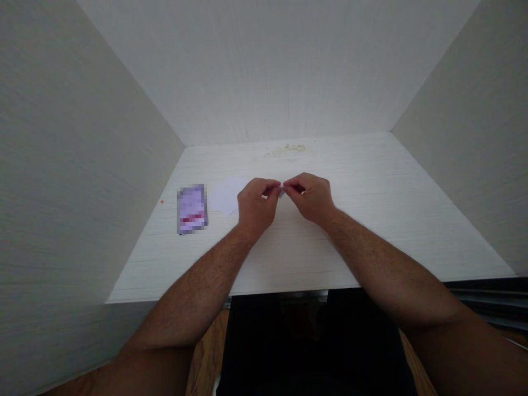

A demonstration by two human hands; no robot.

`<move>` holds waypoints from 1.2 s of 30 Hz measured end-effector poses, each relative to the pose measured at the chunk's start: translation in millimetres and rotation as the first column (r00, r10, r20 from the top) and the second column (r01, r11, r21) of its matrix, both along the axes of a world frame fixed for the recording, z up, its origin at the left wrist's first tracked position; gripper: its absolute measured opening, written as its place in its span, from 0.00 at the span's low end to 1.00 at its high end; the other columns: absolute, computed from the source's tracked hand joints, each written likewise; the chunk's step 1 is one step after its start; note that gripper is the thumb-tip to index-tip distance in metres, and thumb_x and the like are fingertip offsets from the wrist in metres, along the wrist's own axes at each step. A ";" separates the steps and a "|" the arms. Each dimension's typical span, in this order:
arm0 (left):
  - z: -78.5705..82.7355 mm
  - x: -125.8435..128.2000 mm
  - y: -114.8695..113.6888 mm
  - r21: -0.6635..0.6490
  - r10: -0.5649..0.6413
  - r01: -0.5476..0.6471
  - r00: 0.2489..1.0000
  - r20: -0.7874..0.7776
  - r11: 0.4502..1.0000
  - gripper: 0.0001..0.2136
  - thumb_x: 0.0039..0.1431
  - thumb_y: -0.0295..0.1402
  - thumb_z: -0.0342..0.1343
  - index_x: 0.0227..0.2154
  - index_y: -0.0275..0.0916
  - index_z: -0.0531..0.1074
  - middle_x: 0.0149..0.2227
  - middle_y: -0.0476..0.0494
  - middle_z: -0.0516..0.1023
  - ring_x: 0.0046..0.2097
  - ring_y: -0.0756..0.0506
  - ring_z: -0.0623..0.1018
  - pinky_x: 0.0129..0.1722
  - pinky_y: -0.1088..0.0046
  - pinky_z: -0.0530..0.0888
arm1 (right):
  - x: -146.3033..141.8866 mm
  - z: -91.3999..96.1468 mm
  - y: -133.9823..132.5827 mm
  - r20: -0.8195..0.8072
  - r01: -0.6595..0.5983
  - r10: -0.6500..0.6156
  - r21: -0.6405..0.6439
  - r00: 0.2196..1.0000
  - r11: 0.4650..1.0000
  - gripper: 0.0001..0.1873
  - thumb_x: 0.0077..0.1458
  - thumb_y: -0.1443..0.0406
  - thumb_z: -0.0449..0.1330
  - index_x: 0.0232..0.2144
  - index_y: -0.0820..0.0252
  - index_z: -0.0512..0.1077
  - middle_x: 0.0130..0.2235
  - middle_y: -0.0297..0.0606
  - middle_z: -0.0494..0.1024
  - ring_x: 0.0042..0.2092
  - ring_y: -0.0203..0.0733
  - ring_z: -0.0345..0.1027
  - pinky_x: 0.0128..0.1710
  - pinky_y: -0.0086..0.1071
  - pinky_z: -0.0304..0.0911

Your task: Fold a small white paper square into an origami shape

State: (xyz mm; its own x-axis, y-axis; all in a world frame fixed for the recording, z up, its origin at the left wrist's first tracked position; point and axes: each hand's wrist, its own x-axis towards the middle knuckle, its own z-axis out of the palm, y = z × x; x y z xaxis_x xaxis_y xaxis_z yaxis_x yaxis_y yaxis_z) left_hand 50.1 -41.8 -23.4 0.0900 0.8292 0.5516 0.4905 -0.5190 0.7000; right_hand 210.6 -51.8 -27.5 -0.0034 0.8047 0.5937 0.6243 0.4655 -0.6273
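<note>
White desk [289,258] — left hand [258,206] and right hand [311,195] pinch a paper scrap [281,193]. Uneven pulling could tear it — loose fingertips could drop it.

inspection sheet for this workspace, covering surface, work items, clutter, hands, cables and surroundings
Surface: pale, streaked tabletop with brownish marks near the back.
Work items: small white piece at the fingertips; white sheets lie beside the left hand.
Clutter: purple item, details pixelated; small orange spot near the left edge.
Hands: left and right hand both pinch the small white piece.
Cables: nothing seen.
Surroundings: pale back wall and side walls; wood-patterned floor below.
</note>
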 end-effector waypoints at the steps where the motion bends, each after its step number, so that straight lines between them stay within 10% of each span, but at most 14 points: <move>1: 0.2 0.0 0.0 0.001 -0.002 0.002 1.000 -0.003 1.000 0.03 0.56 0.31 0.60 0.32 0.41 0.78 0.33 0.45 0.79 0.34 0.47 0.75 0.40 0.67 0.72 | -0.1 -0.1 -0.1 0.004 0.000 0.000 0.003 1.000 1.000 0.06 0.55 0.64 0.61 0.29 0.55 0.78 0.30 0.34 0.80 0.31 0.38 0.69 0.36 0.35 0.64; 36: -1.2 1.3 2.9 0.089 0.054 -0.047 0.996 -0.072 0.995 0.05 0.55 0.27 0.61 0.35 0.38 0.77 0.32 0.46 0.79 0.32 0.50 0.75 0.37 0.71 0.74 | -1.2 -3.0 0.8 0.067 0.011 -0.015 0.065 0.998 0.998 0.05 0.58 0.65 0.61 0.35 0.57 0.77 0.33 0.35 0.80 0.34 0.37 0.70 0.37 0.34 0.65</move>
